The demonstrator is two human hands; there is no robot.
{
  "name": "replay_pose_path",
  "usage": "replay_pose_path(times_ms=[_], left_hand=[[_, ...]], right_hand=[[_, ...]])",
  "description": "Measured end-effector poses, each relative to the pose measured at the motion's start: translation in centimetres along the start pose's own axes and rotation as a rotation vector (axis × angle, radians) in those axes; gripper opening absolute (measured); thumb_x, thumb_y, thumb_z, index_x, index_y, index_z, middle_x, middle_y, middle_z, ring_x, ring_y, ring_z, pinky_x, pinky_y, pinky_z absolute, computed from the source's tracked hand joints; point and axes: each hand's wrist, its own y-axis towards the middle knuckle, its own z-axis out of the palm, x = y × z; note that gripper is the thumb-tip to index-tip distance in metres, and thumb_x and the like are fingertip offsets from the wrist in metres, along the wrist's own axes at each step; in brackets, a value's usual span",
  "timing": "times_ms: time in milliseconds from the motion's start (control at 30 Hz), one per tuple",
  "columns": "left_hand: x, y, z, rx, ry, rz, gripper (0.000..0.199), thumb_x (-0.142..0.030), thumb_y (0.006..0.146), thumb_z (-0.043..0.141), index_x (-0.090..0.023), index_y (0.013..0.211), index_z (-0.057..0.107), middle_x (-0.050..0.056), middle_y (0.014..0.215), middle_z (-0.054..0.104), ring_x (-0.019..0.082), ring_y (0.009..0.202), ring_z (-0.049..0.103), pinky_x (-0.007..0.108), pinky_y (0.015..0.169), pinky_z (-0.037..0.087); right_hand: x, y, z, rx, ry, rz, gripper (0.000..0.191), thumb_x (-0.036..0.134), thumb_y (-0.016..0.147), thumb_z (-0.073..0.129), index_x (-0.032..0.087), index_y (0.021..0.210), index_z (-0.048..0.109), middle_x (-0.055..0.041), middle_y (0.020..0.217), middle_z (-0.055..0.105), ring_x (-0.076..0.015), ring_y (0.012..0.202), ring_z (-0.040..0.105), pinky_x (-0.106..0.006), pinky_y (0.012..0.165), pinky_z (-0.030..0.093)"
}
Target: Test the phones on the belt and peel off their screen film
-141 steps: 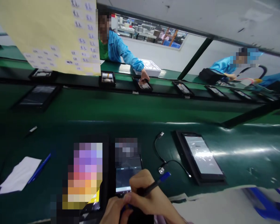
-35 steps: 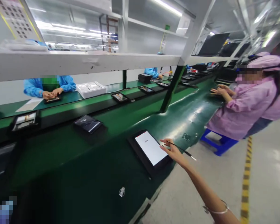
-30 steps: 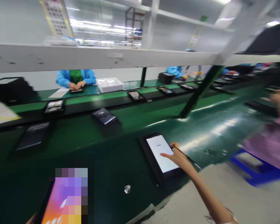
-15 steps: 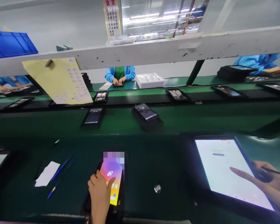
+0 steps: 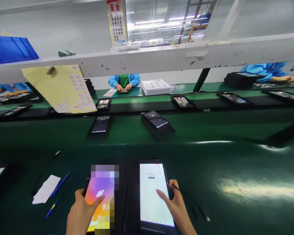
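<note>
Beside the colourful-screened black tablet [image 5: 101, 199], gripped by the left hand [image 5: 82, 210], the right hand [image 5: 177, 207] grips a white-screened black tablet [image 5: 155, 195] and a thin black cable [image 5: 194, 202].

Poster [image 5: 116, 23]: red heading "安全", smaller characters unclear | yellow sheet [image 5: 60, 86]: marks too small to read

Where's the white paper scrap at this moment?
The white paper scrap lies on the green bench, lower left in the head view, beside the upper blue pen and left of the left hand.
</note>
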Motion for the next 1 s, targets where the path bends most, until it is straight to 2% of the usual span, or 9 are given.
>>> replay_pose_path(times_ms=[133, 300, 400, 467, 600, 667, 800, 900, 1000], left_hand=[[-1.6, 1.9, -2.3, 0.059, 0.000, 0.005, 0.119, -0.085, 0.039, 0.069, -0.011, 0.130, 0.049, 0.024, 0.102, 0.072, 0.048, 0.093, 0.070, 0.048, 0.077, 0.053], [-5.4, 2.5, 1.0, 0.016, -0.032, 0.257, 0.121, -0.083, 0.046, 0.062, -0.001, 0.134, 0.051, 0.035, 0.125, 0.065, 0.056, 0.122, 0.059, 0.064, 0.105, 0.045], [-5.9, -1.8, 5.5, -0.016, -0.173, 0.459, 0.110, -0.083, 0.069, 0.055, -0.003, 0.145, 0.049, 0.029, 0.152, 0.052, 0.047, 0.147, 0.042, 0.062, 0.122, 0.034], [-5.7, -6.3, 9.0, 0.144, -0.321, 0.527, 0.076, -0.064, 0.095, 0.046, -0.013, 0.152, 0.046, 0.018, 0.157, 0.052, 0.034, 0.148, 0.047, 0.053, 0.124, 0.038], [-5.8, -13.4, 14.1, 0.282, -0.251, 0.667, 0.074, -0.044, 0.101, 0.044, 0.006, 0.156, 0.038, 0.028, 0.168, 0.031, 0.038, 0.160, 0.026, 0.054, 0.131, 0.024], [-6.1, -14.3, 14.3, 0.323, -0.320, 0.619, 0.069, -0.044, 0.105, 0.037, 0.000, 0.159, 0.037, 0.024, 0.169, 0.031, 0.036, 0.160, 0.024, 0.054, 0.130, 0.028], [-7.2, -12.6, 11.6, 0.447, -0.569, 0.425, 0.066, -0.055, 0.107, 0.028, -0.018, 0.162, 0.032, 0.014, 0.169, 0.036, 0.028, 0.159, 0.032, 0.047, 0.126, 0.039], [-8.5, -10.7, 10.0, 0.532, -0.644, 0.379, 0.068, -0.057, 0.105, 0.035, -0.023, 0.164, 0.028, 0.009, 0.173, 0.028, 0.028, 0.162, 0.023, 0.052, 0.133, 0.024], [-8.9, -9.7, 10.3, 0.536, -0.605, 0.366, 0.069, -0.056, 0.105, 0.038, -0.028, 0.166, 0.022, 0.005, 0.175, 0.024, 0.026, 0.164, 0.015, 0.055, 0.135, 0.014]], right_hand=[[-1.2, -0.9, -0.1, 0.022, -0.217, -0.023, 0.053, 0.064, 0.079, 0.076, 0.027, 0.104, 0.048, -0.0071, 0.106, 0.066, -0.0313, 0.096, 0.074, -0.035, 0.071, 0.059], [-0.5, -1.6, -1.1, -0.047, -0.375, -0.104, 0.046, 0.066, 0.087, 0.066, 0.026, 0.106, 0.054, -0.0059, 0.106, 0.063, -0.0281, 0.100, 0.072, -0.035, 0.085, 0.058], [0.0, -1.4, -1.1, -0.077, -0.197, -0.104, 0.043, 0.063, 0.086, 0.072, 0.024, 0.099, 0.061, -0.0056, 0.101, 0.063, -0.0249, 0.097, 0.071, -0.028, 0.081, 0.058], [-0.1, -1.4, -0.9, -0.093, -0.082, -0.103, 0.045, 0.065, 0.087, 0.072, 0.022, 0.094, 0.062, -0.0053, 0.098, 0.061, -0.0227, 0.093, 0.071, -0.025, 0.078, 0.058], [-1.4, -2.3, -0.3, -0.092, -0.025, -0.097, 0.052, 0.073, 0.092, 0.062, 0.020, 0.093, 0.060, -0.0066, 0.102, 0.058, -0.0241, 0.101, 0.071, -0.026, 0.082, 0.060], [-2.1, -3.1, -0.2, -0.082, -0.024, -0.094, 0.047, 0.067, 0.095, 0.063, 0.021, 0.098, 0.061, -0.0083, 0.108, 0.058, -0.0257, 0.113, 0.069, -0.026, 0.090, 0.059], [-1.8, -3.5, 0.1, -0.066, -0.078, -0.090, 0.042, 0.059, 0.100, 0.060, 0.022, 0.121, 0.063, -0.0090, 0.118, 0.060, -0.0240, 0.117, 0.070, -0.025, 0.094, 0.058], [-0.1, -1.7, 0.4, -0.098, -0.219, -0.163, 0.046, 0.058, 0.101, 0.057, 0.023, 0.130, 0.064, -0.0079, 0.120, 0.065, -0.0229, 0.116, 0.071, -0.025, 0.094, 0.059], [1.9, 1.7, 0.0, -0.128, -0.328, -0.260, 0.046, 0.058, 0.102, 0.053, 0.021, 0.126, 0.066, -0.0102, 0.119, 0.070, -0.0270, 0.120, 0.069, -0.034, 0.100, 0.057]])
